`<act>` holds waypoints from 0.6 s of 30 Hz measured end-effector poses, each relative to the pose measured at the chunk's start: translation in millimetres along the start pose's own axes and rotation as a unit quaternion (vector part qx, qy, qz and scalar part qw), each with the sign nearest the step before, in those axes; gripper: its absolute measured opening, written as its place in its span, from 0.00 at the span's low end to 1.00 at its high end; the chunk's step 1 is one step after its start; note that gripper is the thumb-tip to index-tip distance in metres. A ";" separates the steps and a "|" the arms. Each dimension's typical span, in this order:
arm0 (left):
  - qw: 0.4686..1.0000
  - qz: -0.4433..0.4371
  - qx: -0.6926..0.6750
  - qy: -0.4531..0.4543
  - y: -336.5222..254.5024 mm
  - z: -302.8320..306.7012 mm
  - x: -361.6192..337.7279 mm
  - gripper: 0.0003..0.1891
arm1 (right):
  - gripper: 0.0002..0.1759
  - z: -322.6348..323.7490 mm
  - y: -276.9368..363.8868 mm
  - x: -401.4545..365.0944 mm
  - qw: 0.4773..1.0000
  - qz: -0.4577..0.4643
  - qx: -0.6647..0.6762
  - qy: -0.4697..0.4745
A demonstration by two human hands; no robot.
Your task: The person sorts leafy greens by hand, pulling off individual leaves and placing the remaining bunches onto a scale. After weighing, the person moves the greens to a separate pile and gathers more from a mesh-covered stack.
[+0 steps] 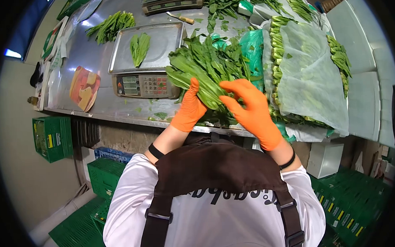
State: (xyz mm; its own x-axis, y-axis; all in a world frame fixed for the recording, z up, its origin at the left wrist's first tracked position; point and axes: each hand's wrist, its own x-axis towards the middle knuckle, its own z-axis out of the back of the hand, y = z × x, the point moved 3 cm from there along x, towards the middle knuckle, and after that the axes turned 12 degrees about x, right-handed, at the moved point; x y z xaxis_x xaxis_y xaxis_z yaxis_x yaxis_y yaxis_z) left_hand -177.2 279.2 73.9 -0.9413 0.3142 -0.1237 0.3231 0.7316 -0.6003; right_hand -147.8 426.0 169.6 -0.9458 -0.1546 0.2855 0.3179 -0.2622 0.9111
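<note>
A bunch of long leafy greens (209, 75) lies across my left hand (189, 107) over the table's front edge. That hand, in an orange glove, is closed round the stem side with its thumb up. My right hand (249, 111), gloved likewise, is at the bunch's right side. Its thumb and forefinger are apart, their tips at the stems and leaves; the other fingers are partly hidden. Left of the bunch stands a digital scale (146, 85) with a metal pan (164, 42). On the pan lies a small bunch of greens (140, 49).
More greens (111, 26) lie at the back left, near a red-and-yellow printed piece (84, 88). A knife (181, 18) rests behind the pan, by a second scale (171, 3). Stacked bunches under a white sheet (309, 71) stand at right, beside green plastic (252, 54). Green crates (52, 138) stand below.
</note>
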 end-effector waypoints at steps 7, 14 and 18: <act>0.998 0.045 -0.035 0.029 15.0 -1.2 -4.9 0.34 | 0.11 -14.3 -29.2 1.8 0.995 -0.100 0.020 0.003; 0.993 0.070 -0.093 -0.016 13.3 6.4 0.7 0.20 | 0.09 -20.2 -25.8 -14.6 0.984 -0.054 0.097 -0.142; 0.993 0.033 -0.097 -0.060 5.6 -0.3 2.6 0.20 | 0.11 -6.3 -10.5 -34.3 0.980 0.176 0.065 -0.065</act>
State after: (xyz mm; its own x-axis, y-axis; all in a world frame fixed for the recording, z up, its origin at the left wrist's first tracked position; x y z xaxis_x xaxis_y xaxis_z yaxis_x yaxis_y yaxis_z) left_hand -177.8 284.2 70.4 -0.9186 0.3001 -0.2572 0.3866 0.8178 -0.4263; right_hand -118.3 428.1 148.4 -0.7828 -0.0897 0.6158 0.6222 -0.0904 0.7776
